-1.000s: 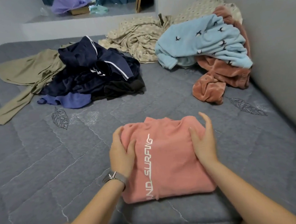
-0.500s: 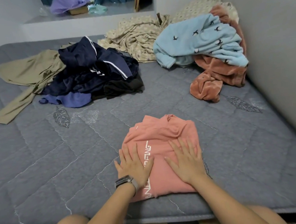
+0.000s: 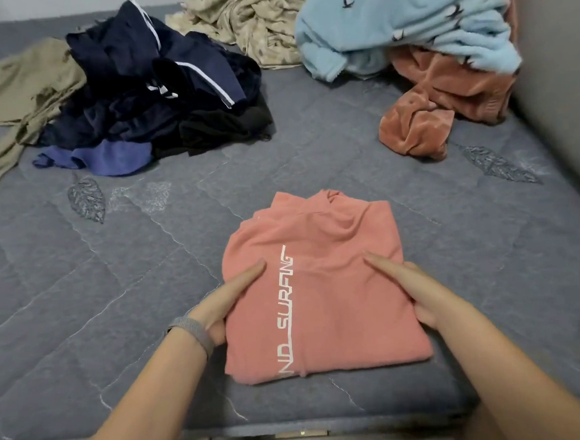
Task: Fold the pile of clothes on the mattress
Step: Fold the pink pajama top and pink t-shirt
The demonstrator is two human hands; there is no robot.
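Folded salmon-pink fleece top (image 3: 324, 286), lower centre; long axis and white lettering run vertically, collar toward top. Left hand (image 3: 225, 301), right hand (image 3: 414, 293) grasp side edges, thumbs on top.

I count one folded pink top (image 3: 320, 286) at the centre of the frame, between my two hands: left hand (image 3: 225, 300) and right hand (image 3: 420, 289). One mattress (image 3: 81, 303) carries it all. Unfolded: one olive garment (image 3: 15, 91) far left, one dark heap (image 3: 156, 91) upper left, one beige garment (image 3: 250, 20) top centre, one light blue fleece (image 3: 405, 22) and one rust velvet piece (image 3: 428, 107) upper right.
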